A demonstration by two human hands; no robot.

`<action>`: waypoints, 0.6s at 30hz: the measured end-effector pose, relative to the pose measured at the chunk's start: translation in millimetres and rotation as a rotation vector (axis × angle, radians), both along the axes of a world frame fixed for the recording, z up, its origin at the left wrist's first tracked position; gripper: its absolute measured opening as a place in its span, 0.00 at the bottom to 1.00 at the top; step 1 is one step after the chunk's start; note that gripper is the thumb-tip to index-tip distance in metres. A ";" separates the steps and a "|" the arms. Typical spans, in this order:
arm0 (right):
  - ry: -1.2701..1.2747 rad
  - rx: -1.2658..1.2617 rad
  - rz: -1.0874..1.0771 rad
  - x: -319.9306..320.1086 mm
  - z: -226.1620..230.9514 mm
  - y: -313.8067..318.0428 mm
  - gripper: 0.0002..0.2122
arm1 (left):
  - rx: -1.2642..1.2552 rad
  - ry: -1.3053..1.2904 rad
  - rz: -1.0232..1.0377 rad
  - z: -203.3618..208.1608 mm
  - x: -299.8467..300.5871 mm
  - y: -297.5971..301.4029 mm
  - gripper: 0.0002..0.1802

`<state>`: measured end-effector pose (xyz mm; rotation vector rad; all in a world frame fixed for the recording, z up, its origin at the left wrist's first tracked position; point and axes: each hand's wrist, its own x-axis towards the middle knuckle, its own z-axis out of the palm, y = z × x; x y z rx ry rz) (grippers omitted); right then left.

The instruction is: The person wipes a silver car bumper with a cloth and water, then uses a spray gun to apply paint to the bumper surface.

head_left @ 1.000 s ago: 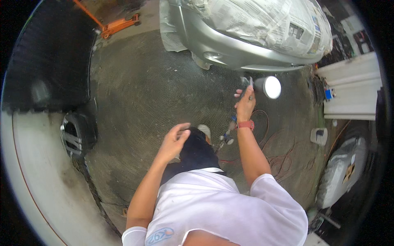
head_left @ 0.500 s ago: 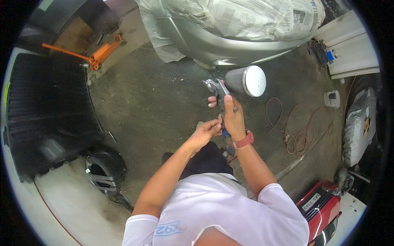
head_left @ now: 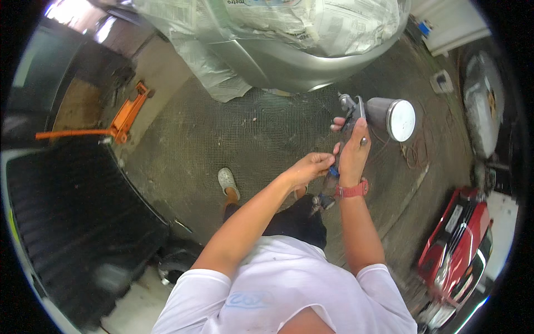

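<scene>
My right hand [head_left: 352,158], with a red watch on its wrist, is wrapped around the grip of a metal spray gun [head_left: 349,103]. The gun's nozzle points away from me, toward the car. A silver paint cup [head_left: 379,111] with a white round end [head_left: 403,120] sticks out from its right side. My left hand [head_left: 311,169] is closed in a pinch at the lower end of the grip; the small part between its fingertips is hidden. Just below them are a blue fitting [head_left: 334,171] and a metal and clear piece [head_left: 324,199] hanging from the gun.
Ahead stands a silver car bumper [head_left: 278,64], with newspaper and plastic masking [head_left: 317,25] above it. A reddish hose [head_left: 417,150] lies coiled on the textured floor at right. An orange floor jack [head_left: 127,117], a black ribbed panel [head_left: 78,217] and a red car [head_left: 453,239] surround me.
The spray gun and both hands have shifted to the right in view, while the bumper has shifted left. My left foot now shows. My hands keep their hold on the gun.
</scene>
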<state>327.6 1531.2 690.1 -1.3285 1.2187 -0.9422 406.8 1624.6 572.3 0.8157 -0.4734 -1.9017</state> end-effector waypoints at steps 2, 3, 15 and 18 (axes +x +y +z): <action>-0.004 -0.007 -0.103 34.6 -4.1 16.3 0.29 | 0.035 0.098 -0.001 -4.9 32.4 12.0 0.22; -0.016 -0.004 -0.144 55.1 -11.2 28.7 0.29 | 0.073 0.086 -0.002 -8.6 54.9 26.1 0.21; -0.129 0.224 -0.011 294.2 -79.1 127.1 0.29 | 0.256 0.101 0.291 -16.7 291.0 163.7 0.23; -0.218 0.350 0.094 319.1 -59.0 125.3 0.30 | 0.256 0.159 0.370 -23.2 308.1 168.3 0.23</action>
